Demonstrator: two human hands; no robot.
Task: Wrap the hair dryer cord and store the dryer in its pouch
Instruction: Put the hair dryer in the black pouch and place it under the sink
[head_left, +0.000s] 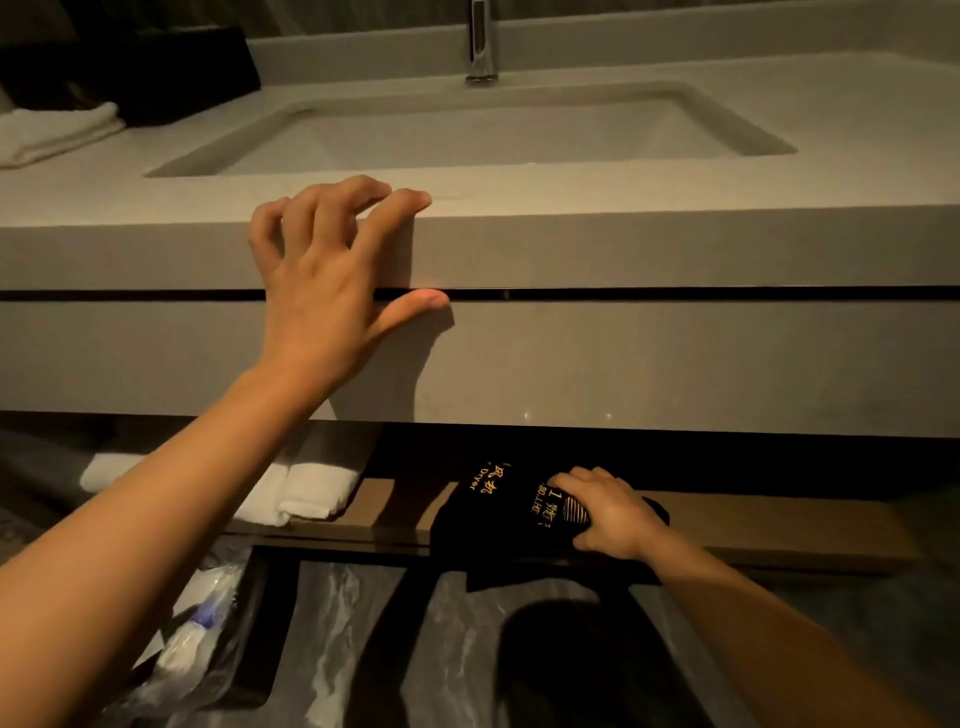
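On the shelf (779, 525) under the counter (571, 244), the right hand (610, 512) grips the black pouch (498, 525); the left hand (324, 260) rests open on the counter's edge. Likely the pouch is being fetched; next, lift it out. No dryer shows. Folded towels (306, 486) lie beside the pouch; the sink (467, 130) sits above.

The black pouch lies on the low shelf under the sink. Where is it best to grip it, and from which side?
Probably grip the black pouch at its bulging right part, where the right hand already rests, coming from the front and above. The counter overhangs the shelf, and the pouch's near edge hangs slack over the shelf front.
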